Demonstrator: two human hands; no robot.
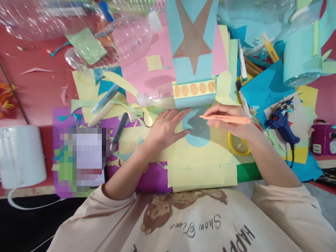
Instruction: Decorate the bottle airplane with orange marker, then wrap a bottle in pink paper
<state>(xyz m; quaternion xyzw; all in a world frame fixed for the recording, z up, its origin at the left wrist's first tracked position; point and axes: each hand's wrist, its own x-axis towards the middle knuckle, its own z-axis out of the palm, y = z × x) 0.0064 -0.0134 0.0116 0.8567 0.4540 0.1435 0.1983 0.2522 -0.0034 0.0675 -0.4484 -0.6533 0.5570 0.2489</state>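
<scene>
My right hand grips an orange marker, its tip pointing left over a light blue paper piece with a rounded lower end. The blue piece lies on pale yellow paper. My left hand rests flat at the left edge of the blue piece, fingers spread, holding nothing. Just beyond both hands a clear plastic bottle lies on its side, wrapped in blue paper, with a yellow strip of orange dots on it. Behind it lies blue paper with a brown star.
A blue glue gun and yellow-handled scissors lie to the right. Clear bottles cover the back left, and a blue-wrapped bottle stands at the back right. A phone-like blurred object and a white case sit left.
</scene>
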